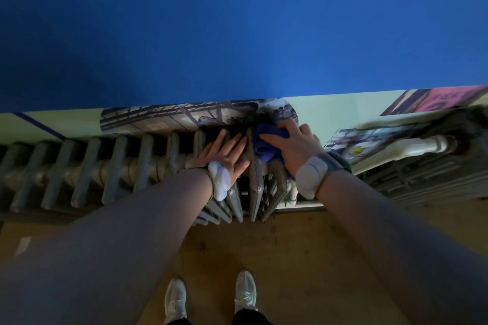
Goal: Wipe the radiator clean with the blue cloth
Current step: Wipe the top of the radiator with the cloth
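Observation:
A grey ribbed cast-iron radiator point(87, 166) runs along the foot of the wall, seen from above. My right hand point(290, 145) is closed on the crumpled blue cloth point(266, 142) and presses it onto the top of the fins near the radiator's right end. My left hand point(224, 153) lies flat on the fin tops just left of the cloth, fingers spread and holding nothing. Part of the cloth is hidden under my right palm.
The wall is blue point(237, 21) above and pale green below, with posters point(184, 113) stuck on it behind the radiator. A white pipe point(422, 145) leads right from the radiator. Another grille-like unit point(435, 174) stands at the right. My two white shoes point(245, 290) stand on the brownish floor.

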A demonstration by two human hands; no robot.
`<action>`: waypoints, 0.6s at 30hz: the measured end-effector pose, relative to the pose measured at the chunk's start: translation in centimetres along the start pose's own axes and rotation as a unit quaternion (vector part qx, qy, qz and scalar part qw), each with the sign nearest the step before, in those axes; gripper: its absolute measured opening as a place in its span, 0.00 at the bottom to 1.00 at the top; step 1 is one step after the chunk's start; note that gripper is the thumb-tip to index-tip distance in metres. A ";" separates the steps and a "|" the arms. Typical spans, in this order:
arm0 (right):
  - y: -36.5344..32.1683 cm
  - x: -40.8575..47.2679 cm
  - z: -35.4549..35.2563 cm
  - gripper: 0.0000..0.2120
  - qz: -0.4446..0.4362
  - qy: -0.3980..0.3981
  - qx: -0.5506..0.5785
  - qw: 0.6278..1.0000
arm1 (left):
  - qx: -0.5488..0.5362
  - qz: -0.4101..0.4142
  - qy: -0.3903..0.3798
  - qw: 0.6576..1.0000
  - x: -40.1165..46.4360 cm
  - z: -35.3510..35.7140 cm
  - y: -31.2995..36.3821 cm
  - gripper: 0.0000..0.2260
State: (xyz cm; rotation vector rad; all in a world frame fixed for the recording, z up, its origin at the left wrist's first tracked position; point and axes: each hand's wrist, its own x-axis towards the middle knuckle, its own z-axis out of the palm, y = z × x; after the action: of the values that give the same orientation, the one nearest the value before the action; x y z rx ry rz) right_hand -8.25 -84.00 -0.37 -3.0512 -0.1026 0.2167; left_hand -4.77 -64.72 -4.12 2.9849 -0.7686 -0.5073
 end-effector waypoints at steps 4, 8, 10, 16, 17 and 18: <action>-0.9 -5.6 1.0 0.25 -0.002 0.001 0.012 1.000 | -0.002 -0.004 -0.003 1.000 0.2 0.1 0.0 0.27; -0.9 -7.6 1.6 0.31 -0.037 0.011 -0.003 0.999 | -0.025 -0.015 -0.025 0.999 0.2 -0.5 0.4 0.28; -0.2 -6.3 0.8 0.27 -0.039 -0.018 -0.007 0.999 | -0.023 -0.011 -0.024 0.999 0.2 -0.6 0.4 0.28; 1.0 -0.3 0.0 0.25 0.015 0.000 0.045 0.999 | -0.008 -0.008 0.002 1.000 0.0 -0.1 0.2 0.27; 1.0 0.4 0.2 0.25 0.026 0.004 0.046 0.999 | -0.008 -0.010 -0.002 1.000 0.0 -0.2 0.2 0.27; 0.9 0.8 0.2 0.25 0.035 0.006 0.046 0.998 | -0.008 -0.010 -0.007 1.000 0.0 -0.3 0.2 0.27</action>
State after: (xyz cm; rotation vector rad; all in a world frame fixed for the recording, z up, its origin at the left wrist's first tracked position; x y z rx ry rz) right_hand -7.42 -84.77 -0.75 -2.9669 0.0139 0.2012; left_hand -4.79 -64.96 -3.86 2.9806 -0.7314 -0.5329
